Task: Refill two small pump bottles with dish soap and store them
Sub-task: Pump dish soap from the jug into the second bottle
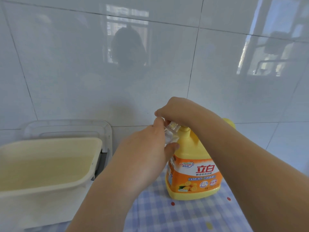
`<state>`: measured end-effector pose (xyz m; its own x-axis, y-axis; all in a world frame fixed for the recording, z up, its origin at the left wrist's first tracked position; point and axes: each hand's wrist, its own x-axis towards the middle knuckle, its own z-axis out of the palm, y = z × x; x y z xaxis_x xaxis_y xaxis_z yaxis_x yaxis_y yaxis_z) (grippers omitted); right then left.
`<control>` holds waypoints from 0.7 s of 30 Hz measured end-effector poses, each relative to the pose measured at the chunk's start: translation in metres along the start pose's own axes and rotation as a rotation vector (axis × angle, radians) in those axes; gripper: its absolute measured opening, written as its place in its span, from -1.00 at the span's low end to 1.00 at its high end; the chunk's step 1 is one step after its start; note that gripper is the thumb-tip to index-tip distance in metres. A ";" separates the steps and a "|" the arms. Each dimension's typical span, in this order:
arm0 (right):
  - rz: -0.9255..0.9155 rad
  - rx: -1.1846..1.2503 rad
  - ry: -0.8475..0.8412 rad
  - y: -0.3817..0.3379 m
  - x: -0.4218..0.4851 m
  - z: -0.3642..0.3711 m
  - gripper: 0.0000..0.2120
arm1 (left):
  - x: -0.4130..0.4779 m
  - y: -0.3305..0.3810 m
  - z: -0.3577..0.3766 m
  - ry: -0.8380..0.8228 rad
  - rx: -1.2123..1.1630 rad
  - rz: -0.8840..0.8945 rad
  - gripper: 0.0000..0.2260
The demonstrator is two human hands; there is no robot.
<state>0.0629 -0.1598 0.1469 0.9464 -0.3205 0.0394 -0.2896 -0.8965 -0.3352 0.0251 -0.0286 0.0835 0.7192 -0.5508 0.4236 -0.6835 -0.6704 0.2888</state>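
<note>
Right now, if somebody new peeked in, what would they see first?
First, the big yellow soap jug with its orange label, standing on the blue checked cloth right of centre. Just above it the two hands meet: the left hand holds a small clear bottle beside the jug's neck, and the right hand curls down over the bottle's top. A large cream tub fills the lower left.

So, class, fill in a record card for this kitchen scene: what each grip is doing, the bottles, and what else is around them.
left grip: holds the small clear bottle
right grip: fingers at that bottle's top; hold unclear
dish soap bottle: yellow, upright on the checked cloth
cream tub: left of the soap bottle
backdrop: glossy white wall tiles
</note>
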 end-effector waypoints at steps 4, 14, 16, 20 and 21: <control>-0.004 0.017 0.020 0.002 0.002 0.001 -0.78 | 0.000 -0.001 0.000 0.005 0.003 0.006 -0.69; 0.011 0.027 0.021 0.001 0.003 0.000 -0.82 | 0.001 0.001 0.000 0.039 0.004 0.018 -0.65; 0.018 0.015 0.033 0.000 0.003 0.000 -0.82 | 0.001 0.001 -0.001 0.052 0.004 0.011 -0.65; 0.024 0.029 0.084 0.000 0.003 -0.002 -0.84 | 0.001 0.002 -0.003 0.071 0.015 0.003 -0.66; 0.022 0.033 0.102 -0.001 0.002 -0.004 -0.84 | 0.001 0.003 -0.003 0.086 0.017 0.000 -0.67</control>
<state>0.0648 -0.1612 0.1510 0.9201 -0.3706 0.1269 -0.3034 -0.8791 -0.3676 0.0233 -0.0294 0.0873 0.7053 -0.5064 0.4960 -0.6807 -0.6792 0.2745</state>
